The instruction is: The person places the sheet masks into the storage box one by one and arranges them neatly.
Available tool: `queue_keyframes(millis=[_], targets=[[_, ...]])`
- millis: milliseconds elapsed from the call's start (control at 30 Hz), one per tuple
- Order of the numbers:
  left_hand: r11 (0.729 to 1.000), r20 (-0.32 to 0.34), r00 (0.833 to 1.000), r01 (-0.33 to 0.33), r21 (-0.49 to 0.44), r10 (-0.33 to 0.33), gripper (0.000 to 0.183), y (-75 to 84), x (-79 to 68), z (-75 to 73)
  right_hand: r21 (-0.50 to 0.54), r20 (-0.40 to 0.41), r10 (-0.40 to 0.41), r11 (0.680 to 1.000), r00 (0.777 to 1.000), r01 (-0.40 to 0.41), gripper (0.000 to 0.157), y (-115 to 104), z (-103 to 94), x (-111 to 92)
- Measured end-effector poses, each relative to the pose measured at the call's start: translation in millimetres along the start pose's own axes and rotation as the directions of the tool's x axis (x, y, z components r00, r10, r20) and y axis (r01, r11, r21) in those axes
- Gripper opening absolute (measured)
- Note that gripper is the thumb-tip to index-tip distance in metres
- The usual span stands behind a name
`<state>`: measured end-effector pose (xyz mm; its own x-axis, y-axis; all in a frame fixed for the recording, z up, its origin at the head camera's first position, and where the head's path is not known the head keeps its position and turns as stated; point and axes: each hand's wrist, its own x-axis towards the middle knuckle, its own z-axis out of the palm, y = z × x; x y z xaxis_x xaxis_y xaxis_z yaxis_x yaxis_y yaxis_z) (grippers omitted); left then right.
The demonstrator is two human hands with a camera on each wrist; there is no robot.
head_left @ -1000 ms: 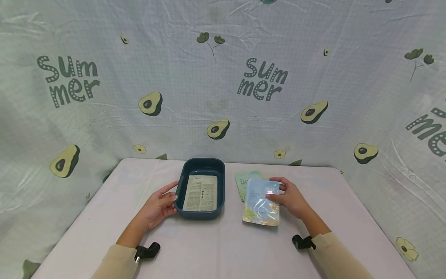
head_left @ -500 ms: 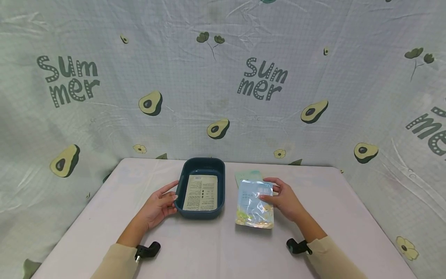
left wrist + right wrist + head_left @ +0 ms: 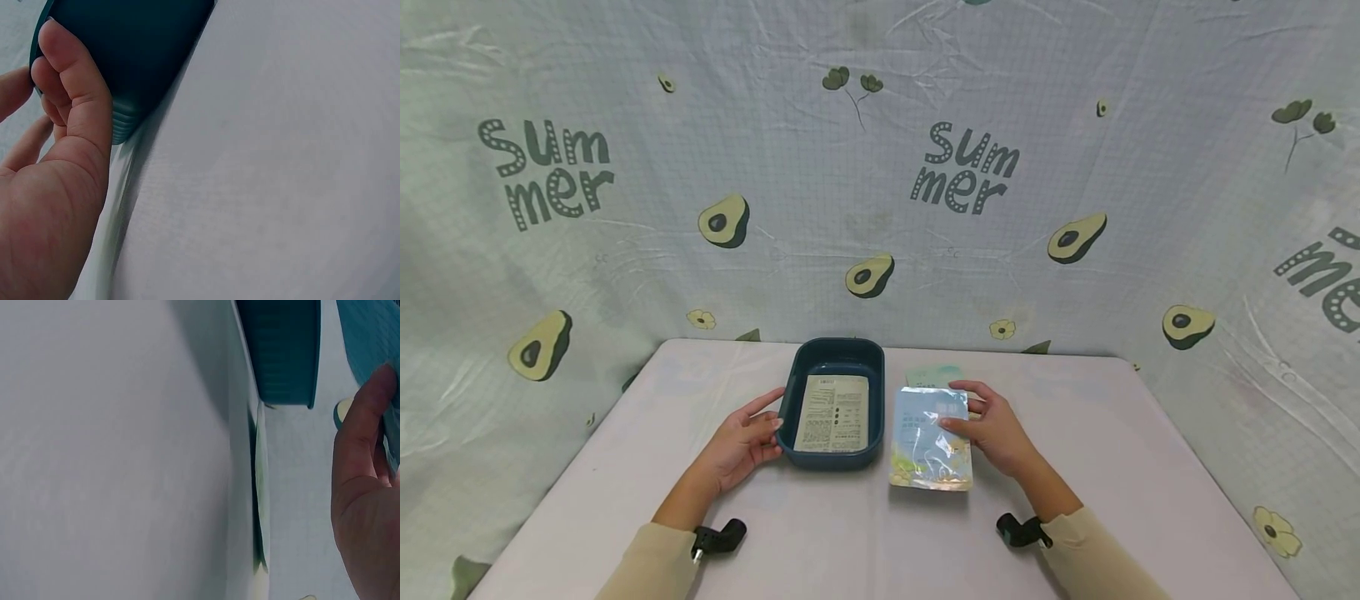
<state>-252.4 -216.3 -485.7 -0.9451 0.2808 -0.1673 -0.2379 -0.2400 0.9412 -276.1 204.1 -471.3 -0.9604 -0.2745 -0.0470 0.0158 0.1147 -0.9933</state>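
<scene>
My left hand [image 3: 743,446] is at the left side of a dark blue rectangular tray [image 3: 831,460], its relaxed fingers and thumb touching the outer wall near the rim. A printed cream packet [image 3: 831,414] lies inside the tray. Between thumb and fingers, my right hand [image 3: 996,429] pinches the right edge of a glossy light-blue pouch [image 3: 925,442], which is tilted and raised over the table with a shadow below. In the right wrist view, part of the pouch [image 3: 372,337] appears beside the thumb. Behind it, a pale green packet [image 3: 932,375] lies partly hidden.
The table [image 3: 820,533] has a white cover. A pale fabric backdrop [image 3: 790,167] printed with avocados and lettering rises around its back and sides. A small black camera is strapped to each wrist.
My right hand has carried the light-blue pouch leftward toward the tray, covering more of the green packet's lower part. The left hand and tray have stayed put.
</scene>
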Motion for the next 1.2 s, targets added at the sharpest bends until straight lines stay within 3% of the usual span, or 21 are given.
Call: queue_keyframes(millis=[1200], targets=[[1.0, -0.01, 1.0, -0.004, -0.006, 0.004, 0.069, -1.7, 1.4, -0.2, 0.051, 0.005, -0.027, 0.998, 1.0, 0.026, 0.073, -14.2, 58.4, 33.6]])
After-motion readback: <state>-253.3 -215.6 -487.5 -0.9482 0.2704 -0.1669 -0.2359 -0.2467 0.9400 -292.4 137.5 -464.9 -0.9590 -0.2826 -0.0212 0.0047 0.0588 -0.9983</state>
